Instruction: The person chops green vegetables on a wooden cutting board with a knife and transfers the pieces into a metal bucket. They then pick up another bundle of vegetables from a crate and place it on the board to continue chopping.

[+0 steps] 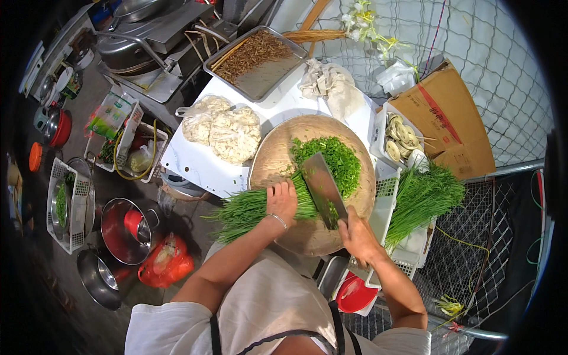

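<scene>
My left hand point(282, 202) presses down on a thick bunch of long green chives point(244, 215), its fingers spread over the stalks. The bunch lies across a round wooden chopping block point(275, 151), with its far ends hanging past the block's left side. In my right hand point(358, 235) is the handle of a cleaver point(326, 188). Its broad blade stands at the cut end of the bunch, with green bits stuck to the lower part. Beyond the blade, a heap of finely chopped greens point(344, 159) covers the block's upper right.
Bags of pale crumbled food point(235, 135) sit left of the block on the white table point(186, 162). Behind are a metal tray point(277, 82) and a cloth point(333, 86). More chives point(421, 199) fill a basket at right. Pots point(128, 230) stand on the floor.
</scene>
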A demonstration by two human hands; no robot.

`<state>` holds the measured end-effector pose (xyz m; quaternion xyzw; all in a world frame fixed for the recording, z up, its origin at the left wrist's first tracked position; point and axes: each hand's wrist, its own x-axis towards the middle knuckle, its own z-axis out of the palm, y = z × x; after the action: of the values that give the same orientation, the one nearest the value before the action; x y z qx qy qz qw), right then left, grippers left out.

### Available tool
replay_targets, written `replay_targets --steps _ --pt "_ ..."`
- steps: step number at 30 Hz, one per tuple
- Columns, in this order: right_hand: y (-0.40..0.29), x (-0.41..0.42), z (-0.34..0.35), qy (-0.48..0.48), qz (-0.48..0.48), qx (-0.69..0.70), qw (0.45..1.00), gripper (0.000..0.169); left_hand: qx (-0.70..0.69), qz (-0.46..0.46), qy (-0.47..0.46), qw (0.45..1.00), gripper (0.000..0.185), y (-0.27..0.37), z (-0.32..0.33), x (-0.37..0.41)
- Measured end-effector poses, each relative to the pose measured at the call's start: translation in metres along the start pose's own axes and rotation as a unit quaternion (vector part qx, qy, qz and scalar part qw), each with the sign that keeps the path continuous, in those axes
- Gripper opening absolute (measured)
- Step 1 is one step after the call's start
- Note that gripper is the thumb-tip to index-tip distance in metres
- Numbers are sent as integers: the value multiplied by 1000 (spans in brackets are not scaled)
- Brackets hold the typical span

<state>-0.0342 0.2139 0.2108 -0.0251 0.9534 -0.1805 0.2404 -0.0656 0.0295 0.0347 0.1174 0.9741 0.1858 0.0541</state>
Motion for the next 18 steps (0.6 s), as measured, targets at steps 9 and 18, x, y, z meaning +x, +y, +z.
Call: replay_targets --steps 9,18 --pt "31 31 34 -16 -73 12 997 28 80 15 33 996 106 8 20 -2" --pt "52 70 72 81 -52 101 990 31 -13 51 43 998 104 -4 -4 0"
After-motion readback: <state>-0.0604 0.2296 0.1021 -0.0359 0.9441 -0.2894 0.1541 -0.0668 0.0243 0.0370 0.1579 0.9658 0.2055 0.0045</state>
